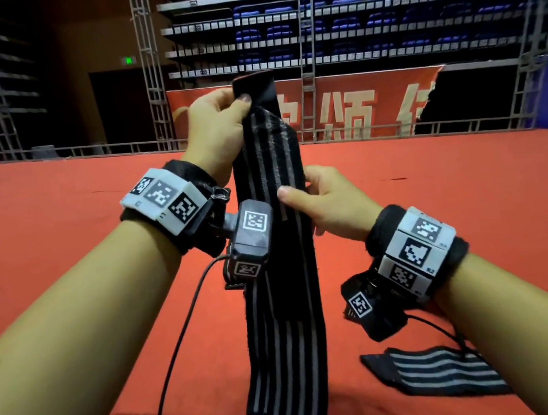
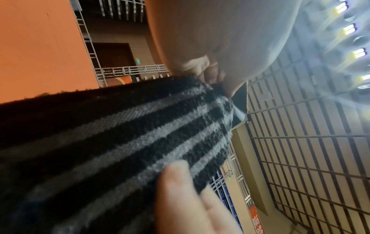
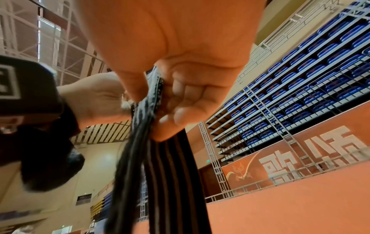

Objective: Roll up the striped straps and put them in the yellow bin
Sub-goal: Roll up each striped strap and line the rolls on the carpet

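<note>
Black-and-grey striped elastic strap (image 1: 275,241) hangs above the red table (image 1: 61,233), its top pinched in the left hand (image 1: 218,128) and its edge lower down in the right hand (image 1: 329,205), unrolled, so I'd say rolling from the top comes next.

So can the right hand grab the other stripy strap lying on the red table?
Probably not yet: the right hand is pinching the hanging strap. The other strap lies uncovered on the table below that wrist.
</note>
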The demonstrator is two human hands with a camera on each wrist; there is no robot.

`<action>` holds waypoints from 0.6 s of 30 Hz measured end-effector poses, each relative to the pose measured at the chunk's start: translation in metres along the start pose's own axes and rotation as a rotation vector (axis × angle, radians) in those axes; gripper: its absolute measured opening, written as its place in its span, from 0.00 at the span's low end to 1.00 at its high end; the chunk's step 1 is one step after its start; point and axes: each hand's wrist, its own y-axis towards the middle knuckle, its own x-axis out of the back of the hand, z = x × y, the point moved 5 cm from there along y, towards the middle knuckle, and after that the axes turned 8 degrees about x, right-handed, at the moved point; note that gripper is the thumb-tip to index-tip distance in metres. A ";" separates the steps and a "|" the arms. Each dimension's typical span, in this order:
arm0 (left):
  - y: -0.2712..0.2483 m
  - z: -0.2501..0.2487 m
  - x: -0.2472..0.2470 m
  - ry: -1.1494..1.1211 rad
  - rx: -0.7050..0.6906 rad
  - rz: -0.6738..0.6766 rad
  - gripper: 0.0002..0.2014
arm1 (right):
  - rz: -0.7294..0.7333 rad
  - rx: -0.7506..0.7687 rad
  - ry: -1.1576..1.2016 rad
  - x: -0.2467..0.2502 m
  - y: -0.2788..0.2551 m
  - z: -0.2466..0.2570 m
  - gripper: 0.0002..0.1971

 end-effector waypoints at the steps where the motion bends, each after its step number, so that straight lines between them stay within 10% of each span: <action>1: -0.003 -0.002 -0.004 -0.002 0.003 0.029 0.09 | -0.085 0.054 -0.047 0.006 0.005 0.002 0.07; 7: -0.021 -0.022 -0.024 -0.063 0.003 0.094 0.09 | -0.359 0.176 -0.041 0.030 0.025 0.023 0.17; 13: -0.030 -0.024 -0.029 -0.081 0.047 0.118 0.09 | -0.276 0.040 -0.547 0.050 0.017 0.035 0.26; 18: -0.034 -0.018 -0.039 -0.159 0.094 0.122 0.09 | -0.149 -0.079 -0.334 0.045 0.016 0.030 0.23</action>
